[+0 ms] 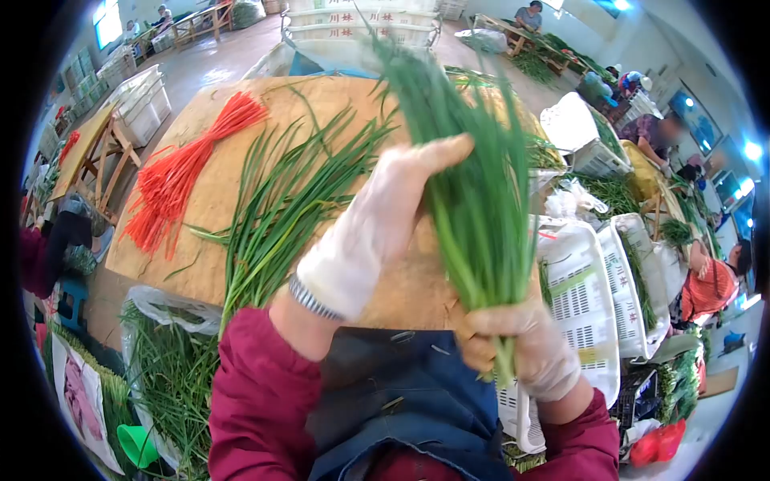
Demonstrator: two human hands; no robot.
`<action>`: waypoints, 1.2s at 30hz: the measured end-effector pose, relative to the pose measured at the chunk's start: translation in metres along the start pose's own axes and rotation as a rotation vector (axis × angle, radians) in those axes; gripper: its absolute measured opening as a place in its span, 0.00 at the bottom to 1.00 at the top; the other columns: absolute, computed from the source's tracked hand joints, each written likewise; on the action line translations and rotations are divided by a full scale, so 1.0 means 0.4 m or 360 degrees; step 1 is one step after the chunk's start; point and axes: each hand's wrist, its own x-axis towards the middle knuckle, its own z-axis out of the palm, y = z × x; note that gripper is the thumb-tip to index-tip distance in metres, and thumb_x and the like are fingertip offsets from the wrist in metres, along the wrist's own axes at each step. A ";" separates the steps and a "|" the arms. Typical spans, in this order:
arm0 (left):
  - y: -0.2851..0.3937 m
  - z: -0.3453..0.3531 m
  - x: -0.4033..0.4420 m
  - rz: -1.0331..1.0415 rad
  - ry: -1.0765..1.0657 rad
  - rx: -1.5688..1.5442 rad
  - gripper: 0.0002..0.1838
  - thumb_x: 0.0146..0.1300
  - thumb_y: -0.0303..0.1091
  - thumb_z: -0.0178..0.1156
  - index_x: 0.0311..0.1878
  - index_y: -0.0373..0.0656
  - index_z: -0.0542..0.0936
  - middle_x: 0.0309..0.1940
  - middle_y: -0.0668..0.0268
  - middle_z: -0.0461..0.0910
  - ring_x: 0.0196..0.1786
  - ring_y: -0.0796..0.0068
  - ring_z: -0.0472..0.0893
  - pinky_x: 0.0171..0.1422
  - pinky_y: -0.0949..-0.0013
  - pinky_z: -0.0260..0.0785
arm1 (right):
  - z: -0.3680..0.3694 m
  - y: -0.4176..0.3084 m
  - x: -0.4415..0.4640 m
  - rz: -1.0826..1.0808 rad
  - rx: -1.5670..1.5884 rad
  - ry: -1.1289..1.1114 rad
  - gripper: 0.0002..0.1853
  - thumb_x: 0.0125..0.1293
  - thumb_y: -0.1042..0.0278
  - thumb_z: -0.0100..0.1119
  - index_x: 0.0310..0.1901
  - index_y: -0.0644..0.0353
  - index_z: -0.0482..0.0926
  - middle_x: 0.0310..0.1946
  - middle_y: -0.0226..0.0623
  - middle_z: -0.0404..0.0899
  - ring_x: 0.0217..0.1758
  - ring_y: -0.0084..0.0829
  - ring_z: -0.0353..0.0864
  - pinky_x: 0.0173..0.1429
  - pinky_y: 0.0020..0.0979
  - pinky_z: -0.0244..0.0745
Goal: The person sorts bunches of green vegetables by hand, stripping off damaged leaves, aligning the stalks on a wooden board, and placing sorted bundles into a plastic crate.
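Note:
My right hand (pixel 525 341), in a thin whitish glove, is closed round the pale lower stems of a bunch of garlic chives (pixel 481 216). The bunch stands nearly upright above the board's near right part, its leaf tips blurred. My left hand (pixel 381 220), also gloved, is at the bunch's left side, thumb laid across the leaves; the leaves hide its other fingers. Loose garlic chives (pixel 277 196) lie spread on the wooden board (pixel 180 276) left of this hand. Farther left lies a bundle of red ties (pixel 188 172).
White crates (pixel 573 280) stand at the board's right, and stacked crates (pixel 361 24) rise behind it. A plastic bag of greens (pixel 172 377) is at the lower left, near a green container (pixel 138 445). Other people (pixel 654 136) sit at the right and back.

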 end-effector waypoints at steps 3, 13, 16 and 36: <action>0.028 0.032 0.130 0.0191 -0.0111 0.0265 0.18 0.63 0.43 0.53 0.44 0.36 0.78 0.38 0.63 0.81 0.39 0.73 0.79 0.48 0.70 0.69 | -0.059 -0.097 0.033 -0.0132 0.0124 -0.0073 0.12 0.56 0.79 0.57 0.42 0.70 0.71 0.20 0.37 0.72 0.14 0.24 0.69 0.17 0.25 0.65; -0.243 -0.175 0.202 -0.0068 -0.0030 0.1076 0.26 0.61 0.52 0.54 0.49 0.36 0.76 0.42 0.53 0.78 0.39 0.61 0.79 0.41 0.56 0.73 | -0.277 -0.036 0.337 0.0369 0.0606 -0.0005 0.07 0.61 0.77 0.52 0.40 0.70 0.70 0.26 0.36 0.72 0.21 0.23 0.70 0.22 0.24 0.68; -0.241 -0.148 0.165 -0.0496 0.0066 0.0673 0.28 0.62 0.55 0.53 0.51 0.37 0.74 0.43 0.53 0.77 0.36 0.62 0.78 0.41 0.58 0.72 | -0.269 -0.026 0.317 0.0383 0.0623 -0.0007 0.07 0.62 0.77 0.50 0.40 0.71 0.70 0.26 0.37 0.72 0.21 0.22 0.69 0.22 0.23 0.66; -0.033 -0.099 0.397 0.0158 -0.0041 0.1296 0.19 0.66 0.41 0.49 0.50 0.34 0.70 0.28 0.63 0.77 0.33 0.73 0.78 0.41 0.68 0.73 | -0.232 -0.185 0.265 -0.0085 0.0406 -0.0247 0.13 0.61 0.75 0.52 0.46 0.72 0.70 0.27 0.37 0.71 0.20 0.22 0.68 0.21 0.23 0.65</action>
